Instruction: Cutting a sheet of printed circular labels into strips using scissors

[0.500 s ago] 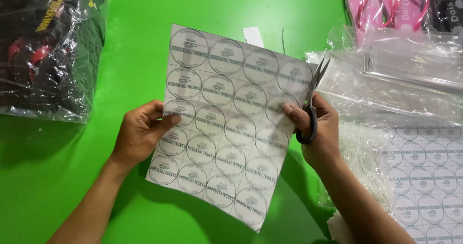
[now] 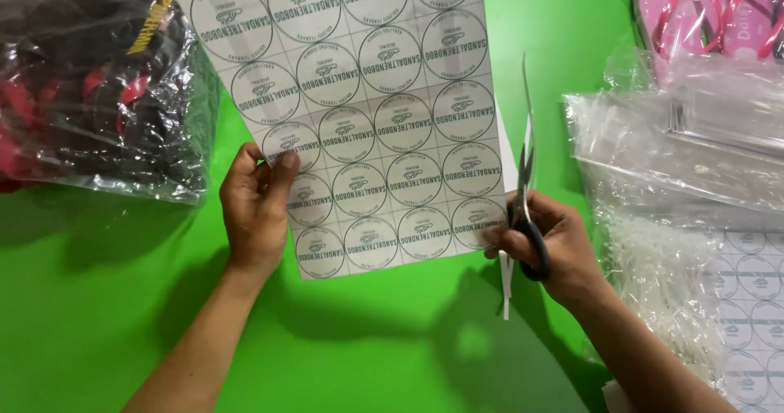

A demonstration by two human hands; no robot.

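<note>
Here our left hand [image 2: 255, 209] pinches the sheet [image 2: 367, 111] taut above the counter [image 2: 98, 299] so the scissors [image 2: 524, 192], gripped in our closed right hand [image 2: 551, 245], run along its right edge.

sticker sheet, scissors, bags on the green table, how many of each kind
sticker sheet in the hands: 1
sticker sheets lying at right: 1 stack, count unclear
scissors: 1
clear plastic bags: 1 pile
bagged dark sandals: 1
bagged pink sandals: 1
total: 6

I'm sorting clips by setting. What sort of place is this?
Likely a small footwear packing bench: a sheet of round labels being cut with scissors, bagged pink flip-flops, and clear plastic bags on a green table.
</note>
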